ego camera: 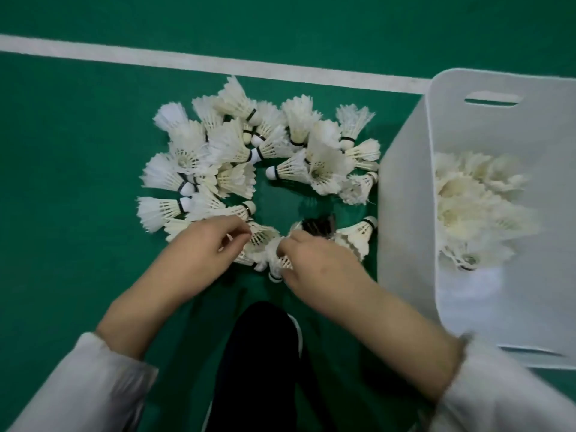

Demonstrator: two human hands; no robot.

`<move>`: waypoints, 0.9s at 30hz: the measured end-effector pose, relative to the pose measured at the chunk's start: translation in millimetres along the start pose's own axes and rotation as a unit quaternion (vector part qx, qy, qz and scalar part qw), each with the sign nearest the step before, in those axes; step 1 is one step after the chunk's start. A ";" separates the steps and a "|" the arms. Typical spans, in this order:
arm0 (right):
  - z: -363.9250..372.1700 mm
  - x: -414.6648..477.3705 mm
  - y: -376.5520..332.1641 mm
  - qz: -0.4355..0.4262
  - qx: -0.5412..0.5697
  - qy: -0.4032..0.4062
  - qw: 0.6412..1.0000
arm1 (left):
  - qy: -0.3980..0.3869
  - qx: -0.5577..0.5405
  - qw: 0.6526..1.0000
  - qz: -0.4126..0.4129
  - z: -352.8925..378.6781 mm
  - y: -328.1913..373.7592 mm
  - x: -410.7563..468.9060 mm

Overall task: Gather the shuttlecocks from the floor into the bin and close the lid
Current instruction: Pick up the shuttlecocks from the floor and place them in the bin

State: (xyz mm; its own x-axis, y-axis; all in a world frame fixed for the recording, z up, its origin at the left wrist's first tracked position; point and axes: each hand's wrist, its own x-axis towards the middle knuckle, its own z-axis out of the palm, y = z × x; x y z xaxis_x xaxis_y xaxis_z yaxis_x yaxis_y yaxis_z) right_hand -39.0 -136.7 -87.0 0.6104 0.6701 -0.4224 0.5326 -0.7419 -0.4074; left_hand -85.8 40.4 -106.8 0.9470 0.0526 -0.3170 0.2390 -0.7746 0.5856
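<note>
The left hand sits at seven o'clock on the ring of loose shuttlecocks spread over the green court floor. Its fingers curl at the feather skirt of one, but I cannot tell whether they have closed on it. At six o'clock the right hand has its fingers wrapped round a held shuttlecock, whose banded cork base pokes out below. A dark object, too blurred to name, lies just past its knuckles. The white bin stands open at three o'clock of the ring, right beside the nearest birds, with binned shuttlecocks already inside; no lid is in view. Most of the pile is still on the floor. A tight squeeze would likely crush feathers. Overlapping skirts may snag, so a lift could drag neighbours and scatter the ring. A loose handful might shed one on the way across to three o'clock, and a careless forearm could nudge the light bin.
</note>
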 end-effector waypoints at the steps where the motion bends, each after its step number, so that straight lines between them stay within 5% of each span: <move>1: 14.9 3.1 -2.6 0.019 -0.003 -0.011 1.000 | 0.004 -0.014 1.000 -0.009 1.5 -4.2 -1.1; 7: 45.2 15.2 4.1 0.087 0.013 0.031 0.996 | -0.004 0.038 0.998 0.056 23.2 -21.7 -0.3; 11: 18.9 18.4 10.6 0.130 0.111 0.080 0.982 | -0.025 0.173 0.979 0.108 31.4 -28.9 9.1; 17: -9.4 22.2 19.1 0.158 0.214 0.175 0.948 | 0.081 0.287 0.948 0.113 32.8 -26.6 26.9; 22: 3.2 22.5 22.5 0.180 0.251 0.184 0.933 | 0.205 0.139 0.963 0.106 18.5 -20.2 26.0; 27: 9.0 23.1 24.5 0.172 0.244 0.178 0.937 | 0.232 -0.199 0.948 -0.091 -18.9 -17.2 11.3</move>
State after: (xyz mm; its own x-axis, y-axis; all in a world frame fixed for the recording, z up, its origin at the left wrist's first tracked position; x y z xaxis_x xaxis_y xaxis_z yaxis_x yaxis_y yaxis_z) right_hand -17.2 -139.2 -114.1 0.9004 0.2779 -0.3346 -0.0108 -0.7547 -0.6560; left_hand -75.1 66.2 -106.4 0.8527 0.5057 -0.1309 0.3816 -0.4318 0.8173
